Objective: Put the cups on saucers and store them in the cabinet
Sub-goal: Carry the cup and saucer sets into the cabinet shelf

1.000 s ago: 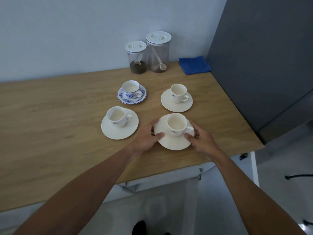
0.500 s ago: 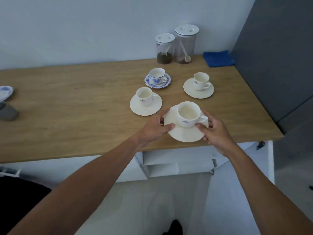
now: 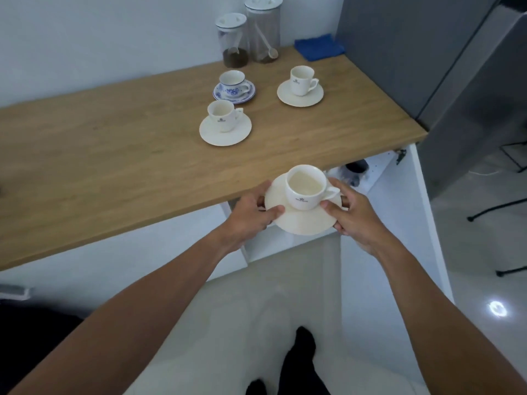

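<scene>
The cup (image 3: 305, 186) sits upright on its saucer (image 3: 303, 220), handle pointing toward the person's right, and the pair is held in the air just off the front edge of the worktop (image 3: 128, 155). The left hand (image 3: 251, 213) pinches the saucer's left rim, thumb on top; the right hand (image 3: 352, 213) clamps the right rim, its thumb close to the cup's base. Each grip is closed on the saucer, and neither hand is nearer than the other. Below and beyond the saucer lies the open cabinet (image 3: 370, 181), its white interior partly visible under the worktop's overhang. The way in looks likely to run down and forward, with the worktop edge as the thing to clear. Three other cups on saucers stand well back on the worktop.
</scene>
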`<state>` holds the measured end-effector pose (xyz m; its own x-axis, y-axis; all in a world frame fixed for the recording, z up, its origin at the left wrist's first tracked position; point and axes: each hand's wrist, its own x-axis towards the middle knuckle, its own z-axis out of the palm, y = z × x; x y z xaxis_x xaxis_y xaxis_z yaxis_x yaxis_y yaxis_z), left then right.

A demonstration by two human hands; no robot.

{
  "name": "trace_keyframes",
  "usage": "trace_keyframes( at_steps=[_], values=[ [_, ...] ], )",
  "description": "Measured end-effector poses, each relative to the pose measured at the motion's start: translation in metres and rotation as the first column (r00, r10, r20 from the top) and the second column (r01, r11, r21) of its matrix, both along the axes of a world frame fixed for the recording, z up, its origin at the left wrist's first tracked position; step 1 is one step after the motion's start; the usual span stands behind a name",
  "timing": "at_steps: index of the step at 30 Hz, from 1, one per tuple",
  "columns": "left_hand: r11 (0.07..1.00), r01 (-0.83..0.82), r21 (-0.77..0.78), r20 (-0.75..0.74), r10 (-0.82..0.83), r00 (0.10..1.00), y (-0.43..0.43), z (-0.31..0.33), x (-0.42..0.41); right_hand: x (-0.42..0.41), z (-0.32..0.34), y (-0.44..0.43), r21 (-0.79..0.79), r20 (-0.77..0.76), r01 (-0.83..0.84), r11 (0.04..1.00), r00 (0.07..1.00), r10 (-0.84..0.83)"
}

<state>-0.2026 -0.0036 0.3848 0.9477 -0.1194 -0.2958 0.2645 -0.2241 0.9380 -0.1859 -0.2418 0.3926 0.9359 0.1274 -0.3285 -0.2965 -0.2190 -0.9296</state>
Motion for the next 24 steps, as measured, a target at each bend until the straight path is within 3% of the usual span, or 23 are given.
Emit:
trace_keyframes(
  at_steps=[12, 24],
  values=[
    [1.000, 0.000, -0.012, -0.066, -0.001, 0.998, -0.023, -0.104, -0.013, -0.021, -0.098, -0.022, 0.014, -0.075, 0.058, 0.998, 0.996, -0.057],
    [0.999, -0.026, 0.023, 0.014, 0.025, 1.000, -0.043, -0.292, 0.114, 0.108, -0.303, -0.038, -0.042, 0.096, 0.089, 0.995, 0.992, -0.085]
  ],
)
